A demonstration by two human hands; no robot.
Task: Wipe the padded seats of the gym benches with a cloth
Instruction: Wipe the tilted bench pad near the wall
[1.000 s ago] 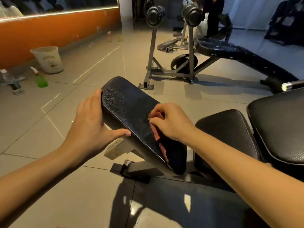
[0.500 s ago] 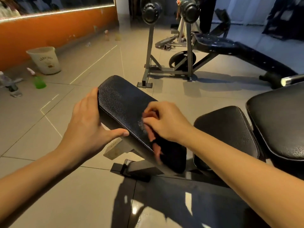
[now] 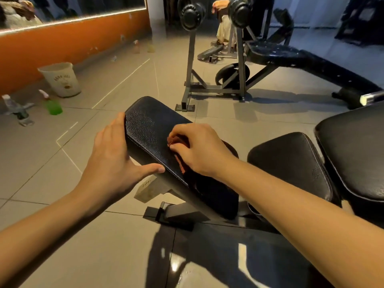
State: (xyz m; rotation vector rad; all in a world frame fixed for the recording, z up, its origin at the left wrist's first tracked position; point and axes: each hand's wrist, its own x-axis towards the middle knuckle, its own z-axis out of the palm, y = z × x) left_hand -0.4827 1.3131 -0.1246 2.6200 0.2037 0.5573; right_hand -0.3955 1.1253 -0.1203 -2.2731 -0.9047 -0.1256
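Nearby stand bucket (image 3: pixel 60 80) and spray bottle (image 3: pixel 53 103); right hand (image 3: pixel 199 150) grips cloth (image 3: pixel 178 141), flat left hand (image 3: pixel 112 154) presses pad (image 3: pixel 149 125).

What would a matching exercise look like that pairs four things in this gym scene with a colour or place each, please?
Things:
1. cloth
2. spray bottle
3. bucket
4. padded seat

Descriptions:
a. green
b. black, touched at its edge by the left hand
c. pale, beside the orange wall
d. reddish, held by the right hand

Pairs: 1-d, 2-a, 3-c, 4-b.
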